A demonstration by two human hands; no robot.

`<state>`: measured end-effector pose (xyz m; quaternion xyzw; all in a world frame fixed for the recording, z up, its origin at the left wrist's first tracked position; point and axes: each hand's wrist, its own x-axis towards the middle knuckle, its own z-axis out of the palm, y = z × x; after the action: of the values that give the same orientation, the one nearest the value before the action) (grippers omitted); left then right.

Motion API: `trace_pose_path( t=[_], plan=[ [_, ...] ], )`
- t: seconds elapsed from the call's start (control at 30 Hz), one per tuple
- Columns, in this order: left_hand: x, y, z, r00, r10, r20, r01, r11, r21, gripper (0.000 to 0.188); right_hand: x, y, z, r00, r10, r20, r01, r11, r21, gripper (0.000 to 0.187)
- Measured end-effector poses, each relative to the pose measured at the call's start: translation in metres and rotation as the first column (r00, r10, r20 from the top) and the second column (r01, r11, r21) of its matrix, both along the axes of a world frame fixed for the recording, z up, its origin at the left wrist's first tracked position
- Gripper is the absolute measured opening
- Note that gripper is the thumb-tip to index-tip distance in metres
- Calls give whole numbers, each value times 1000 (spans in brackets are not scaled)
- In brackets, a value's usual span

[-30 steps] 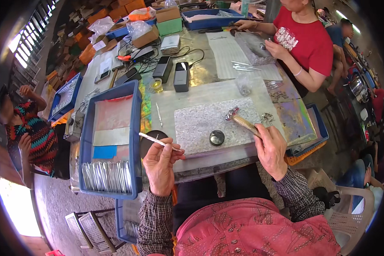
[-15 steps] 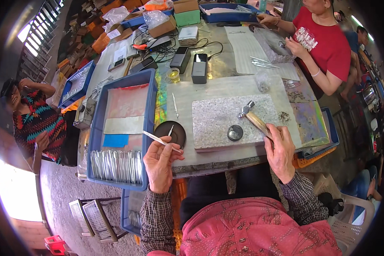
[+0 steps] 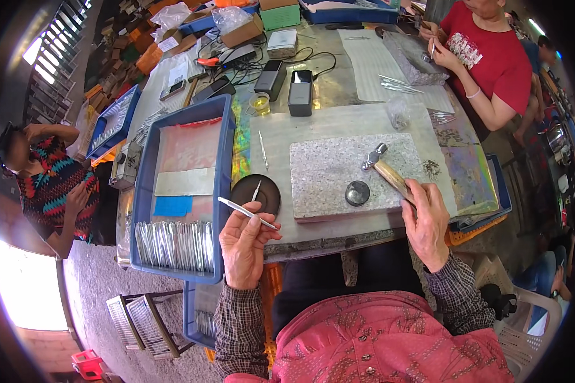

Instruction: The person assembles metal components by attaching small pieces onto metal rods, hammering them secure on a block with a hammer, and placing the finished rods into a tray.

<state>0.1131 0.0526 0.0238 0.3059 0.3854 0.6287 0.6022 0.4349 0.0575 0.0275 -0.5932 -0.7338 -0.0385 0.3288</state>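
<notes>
My left hand (image 3: 244,249) pinches a slim silvery metal tool, perhaps tweezers (image 3: 236,207), tilted above the table's front edge. In my right hand (image 3: 428,223) is the wooden handle of a hammer (image 3: 390,175); its metal head is over a speckled stone block (image 3: 319,166). A round dark metal disc (image 3: 358,193) lies on that block, left of the hammer handle. Beside my left hand a dark round dish (image 3: 271,191) holds a small pale pointed piece (image 3: 256,191). One more thin metal piece (image 3: 263,150) lies behind the dish.
At the left, a blue tray (image 3: 226,127) holds a row of silvery metal pieces (image 3: 172,247). Power banks (image 3: 300,94) with cables and a small yellow-filled cup (image 3: 260,104) stand farther back. Across the table a person in red (image 3: 492,57) works at another stone block (image 3: 412,60). Another person (image 3: 57,172) is at left.
The view has shifted slightly. Both hands keep their holds, and the metal piece in my left hand has turned a little. The co-worker in red has raised their hands closer together.
</notes>
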Motion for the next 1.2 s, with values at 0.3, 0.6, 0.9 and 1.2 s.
trace_pose_path(
  t=[0.3, 0.6, 0.9, 1.2],
  plan=[
    [2, 1, -4, 998, -36, 56, 36, 999, 2, 26, 1, 0, 0, 1000, -4, 21, 4, 1000, 6, 48],
    [1, 1, -5, 991, -59, 124, 57, 998, 17, 27, 0, 0, 2, 1000, -4, 28, 4, 1000, 0, 49],
    [-2, 15, -16, 378, 263, -888, -104, 965, 241, 21, 1, 1, 4, 999, -12, 39, 13, 1000, -8, 48],
    [-7, 26, -38, -489, 296, -821, 50, 949, 312, 7, 2, 0, 4, 999, 5, 43, -5, 1000, -4, 47]
  ],
)
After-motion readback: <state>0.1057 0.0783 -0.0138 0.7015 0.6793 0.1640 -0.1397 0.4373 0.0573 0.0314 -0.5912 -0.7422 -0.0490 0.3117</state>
